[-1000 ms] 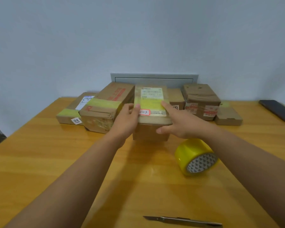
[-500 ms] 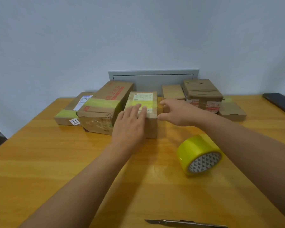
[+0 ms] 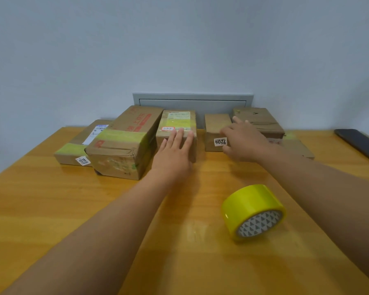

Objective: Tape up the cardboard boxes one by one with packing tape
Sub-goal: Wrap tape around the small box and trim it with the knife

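"1218" sticker (image 3: 83, 160); "7204" sticker (image 3: 220, 142)

Six brown cardboard boxes (image 3: 217, 128) along wall, yellow tape roll (image 3: 251, 211) on side

head view, forward-down over table (image 3: 51, 209)

Boxes (image 3: 124, 143): row across frame centre, on table (image 3: 51, 209)
Tape (image 3: 252, 211): lower right, before boxes
Phone (image 3: 359, 143): far right edge
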`<state>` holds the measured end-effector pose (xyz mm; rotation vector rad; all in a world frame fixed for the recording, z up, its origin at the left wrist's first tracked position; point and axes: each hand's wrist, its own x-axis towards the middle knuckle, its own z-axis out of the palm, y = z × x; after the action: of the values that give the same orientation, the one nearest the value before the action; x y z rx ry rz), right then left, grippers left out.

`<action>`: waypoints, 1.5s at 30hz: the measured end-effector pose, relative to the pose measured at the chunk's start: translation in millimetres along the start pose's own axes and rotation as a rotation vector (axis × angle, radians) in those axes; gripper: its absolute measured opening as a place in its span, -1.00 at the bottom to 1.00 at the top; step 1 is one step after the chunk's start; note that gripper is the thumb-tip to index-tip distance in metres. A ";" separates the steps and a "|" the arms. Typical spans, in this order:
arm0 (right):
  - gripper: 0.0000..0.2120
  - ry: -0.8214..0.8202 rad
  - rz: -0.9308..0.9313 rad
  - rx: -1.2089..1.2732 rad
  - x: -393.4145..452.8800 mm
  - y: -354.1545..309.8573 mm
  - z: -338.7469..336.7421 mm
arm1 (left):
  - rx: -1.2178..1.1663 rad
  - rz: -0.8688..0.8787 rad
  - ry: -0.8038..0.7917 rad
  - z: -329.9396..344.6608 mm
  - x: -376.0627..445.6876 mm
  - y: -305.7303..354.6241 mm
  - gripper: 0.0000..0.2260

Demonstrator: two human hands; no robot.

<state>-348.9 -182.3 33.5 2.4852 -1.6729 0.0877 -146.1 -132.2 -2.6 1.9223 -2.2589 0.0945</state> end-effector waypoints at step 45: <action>-0.79 -0.081 0.342 0.589 -67.8 -25.7 -33.9 | -0.791 -0.245 -0.146 -27.5 -51.0 60.4 -0.51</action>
<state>-349.7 -105.5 56.0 2.5550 -2.3746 0.6041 -195.2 -68.1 19.5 1.7407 -1.7020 -0.8547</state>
